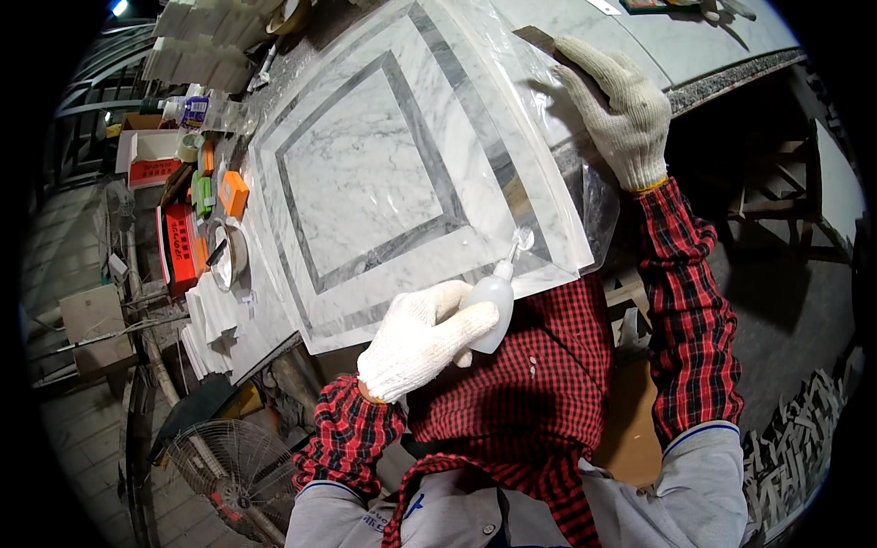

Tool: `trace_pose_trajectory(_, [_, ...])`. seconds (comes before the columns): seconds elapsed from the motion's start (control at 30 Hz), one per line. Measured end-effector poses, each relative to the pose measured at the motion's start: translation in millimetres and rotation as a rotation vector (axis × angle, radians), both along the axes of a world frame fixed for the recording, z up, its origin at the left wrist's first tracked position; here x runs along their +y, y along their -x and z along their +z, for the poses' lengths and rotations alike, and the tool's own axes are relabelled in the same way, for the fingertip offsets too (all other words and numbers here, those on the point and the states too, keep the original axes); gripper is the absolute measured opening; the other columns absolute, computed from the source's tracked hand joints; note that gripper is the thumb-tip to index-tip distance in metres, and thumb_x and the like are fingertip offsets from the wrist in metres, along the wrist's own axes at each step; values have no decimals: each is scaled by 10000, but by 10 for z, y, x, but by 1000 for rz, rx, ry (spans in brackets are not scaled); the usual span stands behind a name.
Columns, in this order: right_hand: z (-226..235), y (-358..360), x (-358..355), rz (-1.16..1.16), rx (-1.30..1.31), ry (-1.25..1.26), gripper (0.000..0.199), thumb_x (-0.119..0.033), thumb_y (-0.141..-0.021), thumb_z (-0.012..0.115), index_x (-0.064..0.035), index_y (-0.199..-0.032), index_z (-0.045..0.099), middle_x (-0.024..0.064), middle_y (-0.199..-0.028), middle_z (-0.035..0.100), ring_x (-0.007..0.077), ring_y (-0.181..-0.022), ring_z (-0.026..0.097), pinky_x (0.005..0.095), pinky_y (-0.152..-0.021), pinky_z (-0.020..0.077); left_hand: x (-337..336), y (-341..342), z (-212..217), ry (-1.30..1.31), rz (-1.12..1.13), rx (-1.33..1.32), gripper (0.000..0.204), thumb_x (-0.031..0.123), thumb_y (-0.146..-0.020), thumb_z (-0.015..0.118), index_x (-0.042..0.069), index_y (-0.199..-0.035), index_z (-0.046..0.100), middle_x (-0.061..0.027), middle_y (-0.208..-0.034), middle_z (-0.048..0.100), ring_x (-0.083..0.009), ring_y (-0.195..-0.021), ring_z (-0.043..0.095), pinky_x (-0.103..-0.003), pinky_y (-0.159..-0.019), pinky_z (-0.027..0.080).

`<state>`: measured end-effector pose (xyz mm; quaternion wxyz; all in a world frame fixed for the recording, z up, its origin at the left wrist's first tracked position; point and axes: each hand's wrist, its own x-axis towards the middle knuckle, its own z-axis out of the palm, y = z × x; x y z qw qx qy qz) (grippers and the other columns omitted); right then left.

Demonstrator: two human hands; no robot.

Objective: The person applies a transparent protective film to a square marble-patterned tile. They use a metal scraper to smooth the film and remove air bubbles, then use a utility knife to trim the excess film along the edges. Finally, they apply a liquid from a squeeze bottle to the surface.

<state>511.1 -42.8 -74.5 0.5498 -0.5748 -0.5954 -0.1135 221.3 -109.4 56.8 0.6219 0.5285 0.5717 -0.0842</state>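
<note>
A white marble panel (358, 164) with grey inlaid bands lies in front of me. My left hand (416, 336), in a white knit glove, is closed around a translucent squeeze bottle (491, 306). The bottle's narrow nozzle points up toward the panel's near right corner. A small whitish, glossy blob (523, 239) shows at the nozzle tip, over a grey band. My right hand (625, 114), also gloved, is off the panel's right edge. Between its thumb and fingers is a thin, flat brown-grey piece (535, 38); its exact kind is unclear.
Clear plastic film (598, 205) sticks out beneath the panel's right side. At left are an orange box (234, 194), a red box (183, 247), a bowl (228, 254) and stacked white strips (212, 315). A fan (236, 484) stands lower left; several stone offcuts (795, 447) lie lower right.
</note>
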Motion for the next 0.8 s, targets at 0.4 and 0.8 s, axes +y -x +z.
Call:
trace_pose_trajectory(0.4, [44, 29, -26, 13, 39, 38, 316, -293, -899, 775, -177, -1193, 753, 42, -983, 753, 186, -765, 721, 266, -656, 564, 12, 8, -17, 1, 5, -8, 425, 400, -953, 693, 6, -1111, 691, -29, -810, 674, -64, -595, 601, -213, -528, 441])
trace_pose_trajectory(0.8, [23, 29, -53, 17, 33, 80, 318, -188, -899, 767, -124, -1210, 745, 77, -1042, 755, 204, -849, 733, 277, -742, 573, 21, 22, -29, 26, 19, -34, 393, 363, -971, 681, -1, -1118, 685, -26, -787, 658, -63, -581, 573, -219, -511, 417])
